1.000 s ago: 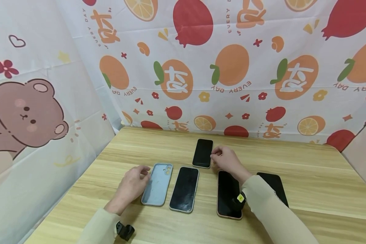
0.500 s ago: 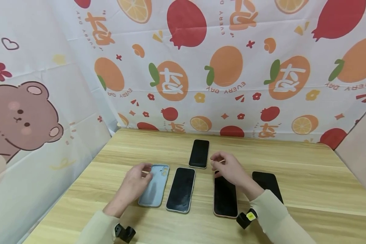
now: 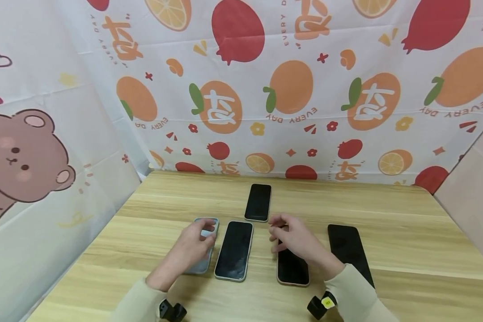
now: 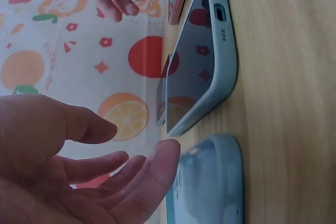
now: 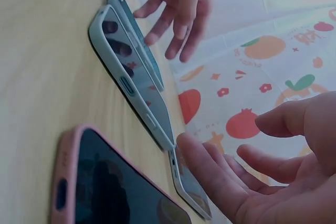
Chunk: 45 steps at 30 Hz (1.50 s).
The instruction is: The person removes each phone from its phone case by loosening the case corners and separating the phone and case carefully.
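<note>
My left hand [image 3: 185,248] hovers over an empty light blue phone case [image 3: 201,264], fingers loosely bent and partly covering it. In the left wrist view, a gap separates thumb and fingers with nothing between them; the case [image 4: 210,182] lies beyond the fingertips. Beside it is a phone in a pale case [image 3: 234,250], screen up. My right hand [image 3: 299,241] hangs above the top end of a phone in a pink case [image 3: 293,270]. Its relaxed fingers hold nothing, as the right wrist view shows, with the pink-edged phone [image 5: 121,192] below.
Another phone [image 3: 258,202] lies screen up farther back, between the hands. A dark phone [image 3: 349,248] lies at the right, partly hidden by the right forearm. The wooden table [image 3: 402,232] ends at a fruit-print cloth [image 3: 257,98] behind.
My left hand has moved right, from beside the blue case to over it. The right hand has drawn back from the far phone toward the pink-cased one. The head view has shifted slightly right.
</note>
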Motion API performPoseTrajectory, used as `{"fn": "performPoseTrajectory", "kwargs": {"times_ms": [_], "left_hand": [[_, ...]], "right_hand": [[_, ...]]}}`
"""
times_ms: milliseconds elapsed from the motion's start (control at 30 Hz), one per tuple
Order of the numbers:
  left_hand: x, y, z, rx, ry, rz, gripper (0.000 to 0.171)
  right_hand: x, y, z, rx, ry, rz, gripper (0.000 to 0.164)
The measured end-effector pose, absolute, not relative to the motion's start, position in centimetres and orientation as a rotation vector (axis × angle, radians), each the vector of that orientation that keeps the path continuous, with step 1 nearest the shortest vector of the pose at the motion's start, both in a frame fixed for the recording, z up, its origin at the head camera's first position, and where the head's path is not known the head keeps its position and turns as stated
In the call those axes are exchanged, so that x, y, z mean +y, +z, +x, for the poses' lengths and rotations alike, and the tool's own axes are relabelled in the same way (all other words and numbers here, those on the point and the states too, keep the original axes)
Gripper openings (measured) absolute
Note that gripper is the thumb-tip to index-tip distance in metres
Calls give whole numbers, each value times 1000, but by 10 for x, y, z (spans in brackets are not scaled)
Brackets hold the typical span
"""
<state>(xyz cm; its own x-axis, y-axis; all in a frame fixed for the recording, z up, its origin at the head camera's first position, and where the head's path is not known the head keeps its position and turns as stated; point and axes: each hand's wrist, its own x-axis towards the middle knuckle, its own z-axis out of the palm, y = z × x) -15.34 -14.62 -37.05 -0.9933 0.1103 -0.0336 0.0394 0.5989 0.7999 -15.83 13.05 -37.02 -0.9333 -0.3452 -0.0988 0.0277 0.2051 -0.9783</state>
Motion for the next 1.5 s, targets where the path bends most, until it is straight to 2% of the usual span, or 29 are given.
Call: {"fn": "performPoseTrajectory", "kwargs": {"times_ms": [200, 633, 867, 1000, 1133, 1267, 1333, 1500], "left_hand": [[-138, -370, -153, 2722, 1322, 159, 39], [-121, -369, -158, 2919, 820, 315, 36], [-112, -369, -157, 2948, 632, 329, 40], [-109, -370, -156, 2987, 577, 357, 33], [-108, -371, -156, 3008, 578, 376, 24], [-107, -370, -156, 2997, 589, 356, 24], [-107, -370, -157, 2986, 596, 334, 27], [-107, -372, -158, 2957, 625, 283, 42]], "right_hand": [[119, -372, -152, 2150, -1763, -324, 37], [98, -381, -145, 2104, -1654, -344, 47], [89, -385, -141, 2070, -1605, -302, 61], [85, -386, -140, 2068, -1593, -274, 63], [82, -386, -141, 2042, -1607, -259, 58], [80, -387, -141, 2021, -1639, -248, 37], [79, -389, -142, 2006, -1665, -240, 34], [81, -394, -142, 1937, -1726, -213, 58]]}}
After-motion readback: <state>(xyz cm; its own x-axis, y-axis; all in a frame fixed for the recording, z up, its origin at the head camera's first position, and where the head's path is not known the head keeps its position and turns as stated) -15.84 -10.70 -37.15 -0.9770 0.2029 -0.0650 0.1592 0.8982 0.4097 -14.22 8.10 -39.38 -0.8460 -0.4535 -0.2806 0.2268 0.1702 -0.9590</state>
